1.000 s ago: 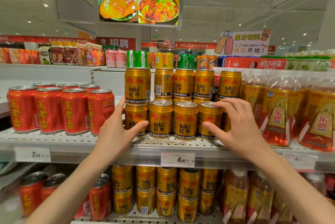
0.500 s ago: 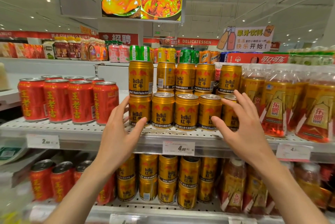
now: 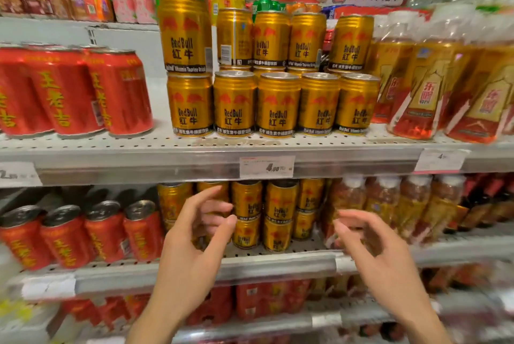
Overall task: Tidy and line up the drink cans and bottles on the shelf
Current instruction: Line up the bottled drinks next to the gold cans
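Gold cans (image 3: 278,104) stand in a front row of five along the front edge of the upper shelf (image 3: 194,160), labels facing out, sides touching or nearly so. A second tier of the same cans (image 3: 183,35) sits stacked on those behind; the leftmost upper can stands furthest forward. Red cans (image 3: 83,93) are grouped toward the left end of that shelf, apart from the gold block. Bottles with gold-and-red labels (image 3: 422,90) fill the right end, just beside the last gold can.

Lower shelf (image 3: 278,263): more gold cans (image 3: 278,210) stacked two high at the middle, red cans (image 3: 103,232) to the left, bottles (image 3: 383,201) to the right.

Left hand (image 3: 194,243): raised in front of the lower gold cans, fingers loosely curved and spread, holding nothing; contact with a can cannot be told because of blur. Right hand (image 3: 381,252): raised before the front edge of the lower shelf, fingers relaxed and slightly curled, empty, touching nothing.

A white price tag (image 3: 267,167) sits on the upper shelf's front rail.
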A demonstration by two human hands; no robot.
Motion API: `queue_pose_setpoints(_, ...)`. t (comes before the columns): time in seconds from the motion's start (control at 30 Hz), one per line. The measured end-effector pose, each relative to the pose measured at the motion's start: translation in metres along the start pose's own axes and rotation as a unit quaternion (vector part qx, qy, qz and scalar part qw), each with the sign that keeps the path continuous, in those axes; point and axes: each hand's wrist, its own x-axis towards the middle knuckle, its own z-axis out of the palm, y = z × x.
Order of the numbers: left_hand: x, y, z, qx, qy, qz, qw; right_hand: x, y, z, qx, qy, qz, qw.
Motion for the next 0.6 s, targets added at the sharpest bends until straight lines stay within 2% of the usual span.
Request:
queue_pose_setpoints(0.1, -0.011, -0.021, 0.015, -0.019, -0.031, -0.065, 0.997, -0.011, 0.027, -0.002, 0.001, -0.011, 0.078, 0.997)
queue_pose_setpoints(0.23, -0.024, -0.036, 0.042, -0.055, -0.039, -0.131, 0.989, -0.019, 0.046, -0.027, 0.001, -0.008, 0.136, 0.991)
queue_pose_setpoints(0.33, -0.033, -0.032, 0.069, -0.074, -0.055, -0.164, 0.982, -0.017, 0.054, -0.051, 0.001, 0.009, 0.131, 0.991)
queue_pose_setpoints(0.47, -0.041, -0.017, 0.113, -0.062, -0.068, -0.17, 0.981, -0.004, 0.062, -0.088, 0.01, 0.001, 0.112, 0.994)
queue_pose_setpoints(0.6, -0.043, 0.005, 0.167, -0.054, -0.038, -0.162, 0.985, 0.014, 0.074, -0.139, -0.004, -0.026, 0.091, 0.995)
